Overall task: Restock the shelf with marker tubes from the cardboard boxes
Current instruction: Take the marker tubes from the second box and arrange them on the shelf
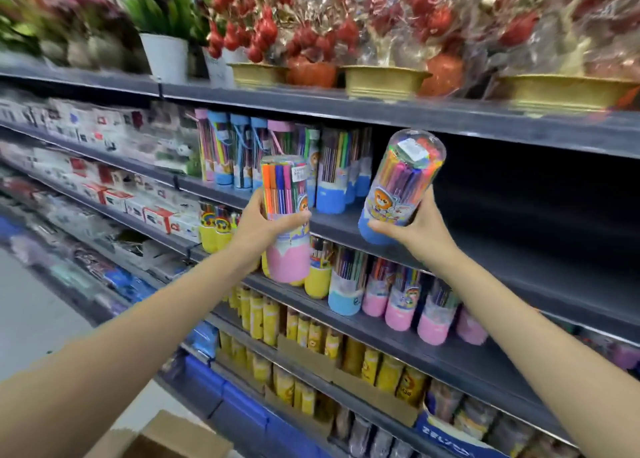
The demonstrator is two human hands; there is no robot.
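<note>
My left hand [264,227] grips a clear marker tube with a pink base [286,215], held upright in front of the shelf. My right hand [412,229] grips a second marker tube with a blue base [398,187], tilted with its domed top toward the dark shelf bay. Several marker tubes [277,152] stand in a row on the grey shelf [519,249] to the left of the held tubes. A cardboard box [173,437] shows at the bottom edge, below my left arm.
The shelf bay to the right of the stocked tubes is dark and bare [536,197]. More pink, blue and yellow tubes [398,301] fill the shelf below. Potted artificial flowers [311,41] line the top shelf. Boxed stationery [104,138] fills the left bays.
</note>
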